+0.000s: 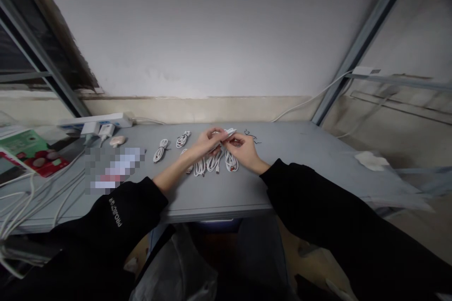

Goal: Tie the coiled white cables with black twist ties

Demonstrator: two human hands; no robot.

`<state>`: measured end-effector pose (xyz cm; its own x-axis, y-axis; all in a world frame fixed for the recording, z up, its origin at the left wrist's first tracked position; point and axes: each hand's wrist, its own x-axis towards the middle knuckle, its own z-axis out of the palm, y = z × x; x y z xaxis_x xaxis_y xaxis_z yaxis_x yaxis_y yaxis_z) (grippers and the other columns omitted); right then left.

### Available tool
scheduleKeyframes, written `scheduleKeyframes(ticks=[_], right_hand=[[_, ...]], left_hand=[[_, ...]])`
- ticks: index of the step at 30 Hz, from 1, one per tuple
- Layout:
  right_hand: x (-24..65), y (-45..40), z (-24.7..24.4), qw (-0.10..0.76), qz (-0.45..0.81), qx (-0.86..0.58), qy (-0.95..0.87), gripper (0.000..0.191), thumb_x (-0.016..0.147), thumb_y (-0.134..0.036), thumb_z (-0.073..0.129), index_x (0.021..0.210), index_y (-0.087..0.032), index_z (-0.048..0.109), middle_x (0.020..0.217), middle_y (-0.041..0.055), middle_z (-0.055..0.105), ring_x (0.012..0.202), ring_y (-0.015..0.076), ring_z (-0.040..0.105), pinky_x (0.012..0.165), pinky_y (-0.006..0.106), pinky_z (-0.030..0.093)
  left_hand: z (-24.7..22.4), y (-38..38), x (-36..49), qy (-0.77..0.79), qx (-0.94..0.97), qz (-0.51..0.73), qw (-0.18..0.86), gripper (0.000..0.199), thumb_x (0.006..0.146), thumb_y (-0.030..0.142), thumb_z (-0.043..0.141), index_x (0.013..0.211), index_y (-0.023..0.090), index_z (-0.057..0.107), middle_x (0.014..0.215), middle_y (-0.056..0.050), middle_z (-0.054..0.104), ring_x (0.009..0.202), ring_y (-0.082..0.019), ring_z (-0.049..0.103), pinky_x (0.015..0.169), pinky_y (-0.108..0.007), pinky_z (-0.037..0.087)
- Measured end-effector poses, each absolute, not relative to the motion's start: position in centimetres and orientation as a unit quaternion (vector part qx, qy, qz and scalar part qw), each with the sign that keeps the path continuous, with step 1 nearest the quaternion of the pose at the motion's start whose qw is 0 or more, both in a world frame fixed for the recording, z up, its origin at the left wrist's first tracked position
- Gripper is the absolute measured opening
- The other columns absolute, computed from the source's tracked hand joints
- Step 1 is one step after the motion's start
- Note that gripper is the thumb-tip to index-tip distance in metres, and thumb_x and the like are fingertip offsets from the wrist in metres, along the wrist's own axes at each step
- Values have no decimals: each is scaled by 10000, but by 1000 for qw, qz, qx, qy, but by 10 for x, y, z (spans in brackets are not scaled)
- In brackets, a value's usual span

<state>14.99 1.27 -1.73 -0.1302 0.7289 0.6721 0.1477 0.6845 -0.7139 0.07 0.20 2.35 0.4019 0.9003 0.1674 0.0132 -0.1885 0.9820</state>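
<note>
Above the grey tabletop (300, 174), the left hand (206, 145) and right hand (244, 151) clamped their fingers (221, 135) on a white cable end (229, 132), which a slackened grip could drop.

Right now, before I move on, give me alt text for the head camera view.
A person's left hand and right hand pinch a white cable over a grey table. Coiled white cables lie in a row beneath and beside the hands, with a power strip behind them.

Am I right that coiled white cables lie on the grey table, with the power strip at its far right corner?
The power strip is at the far left corner, not right, in the head view; the coiled white cables on the grey table stand.
</note>
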Motion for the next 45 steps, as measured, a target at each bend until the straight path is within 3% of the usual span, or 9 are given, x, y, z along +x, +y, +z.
scheduleKeyframes(ticks=[3,8,18,29,34,39,45], right_hand=[[150,20,-22,581,274,-312,-699,166,780,-335,642,705,-191,605,717,27,641,694,162,603,665,324,517],[148,20,-23,594,281,-304,-690,212,802,-393,634,744,-196,580,715,21,630,673,151,610,647,306,517],[150,19,-19,608,288,-304,-675,152,743,-303,657,705,-203,549,677,-3,596,637,144,599,633,309,514],[151,15,-12,612,266,-311,-677,210,719,-287,649,621,-208,481,615,-27,510,593,117,515,580,278,468],[152,16,-12,604,321,-293,-668,206,713,-269,646,628,-209,468,617,-27,526,579,118,546,572,277,484],[153,18,-13,585,374,-291,-659,192,728,-258,650,681,-214,469,597,-43,557,528,106,557,576,282,502],[154,16,-13,583,328,-264,-695,198,759,-264,660,869,-227,500,705,-26,611,608,131,618,601,294,511]], left_hand=[[24,0,1,371,682,435,455,434,701,444,765,957,175,541,620,64,536,401,-47,414,396,-192,280],[24,1,3,392,701,459,380,280,857,401,600,740,148,570,540,45,490,418,-61,406,436,-222,293],[19,5,6,322,598,480,555,235,821,356,660,774,146,566,572,34,529,423,-65,442,406,-217,329],[7,14,0,316,638,425,559,253,794,345,699,894,165,553,675,32,572,535,-81,505,540,-227,397],[13,11,3,301,593,437,606,241,762,319,733,860,151,591,657,28,563,542,-81,496,560,-233,414],[20,6,4,306,573,442,619,191,756,267,744,834,127,640,590,26,562,536,-81,506,580,-226,422],[17,7,5,318,555,472,607,234,703,286,790,836,125,687,636,-2,641,560,-88,540,585,-214,435]])
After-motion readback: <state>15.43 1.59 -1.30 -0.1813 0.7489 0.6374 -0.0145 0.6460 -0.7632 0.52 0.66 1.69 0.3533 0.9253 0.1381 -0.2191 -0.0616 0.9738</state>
